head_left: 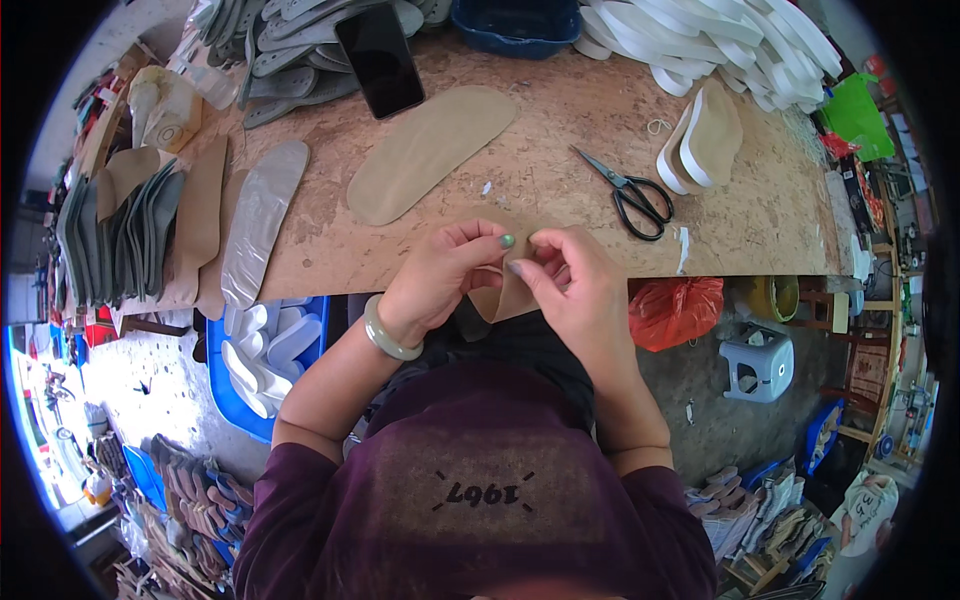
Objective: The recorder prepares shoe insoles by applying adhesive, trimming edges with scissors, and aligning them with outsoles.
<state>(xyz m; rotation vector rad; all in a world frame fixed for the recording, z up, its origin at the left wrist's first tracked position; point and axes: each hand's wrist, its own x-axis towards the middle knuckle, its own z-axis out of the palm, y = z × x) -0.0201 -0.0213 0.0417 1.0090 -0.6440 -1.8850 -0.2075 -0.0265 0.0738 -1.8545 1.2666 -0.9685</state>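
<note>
Tabletop (560,130): two hands (430,270) (580,285), probably one insole (510,300).

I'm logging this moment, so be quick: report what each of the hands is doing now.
Left hand: closed, pinching the tan piece.
Right hand: closed, pinching the same tan piece.

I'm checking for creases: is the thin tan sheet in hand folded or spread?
Bent, not spread flat: the thin tan sheet shows two faces at an angle. Fully folded? Cannot tell.
</note>
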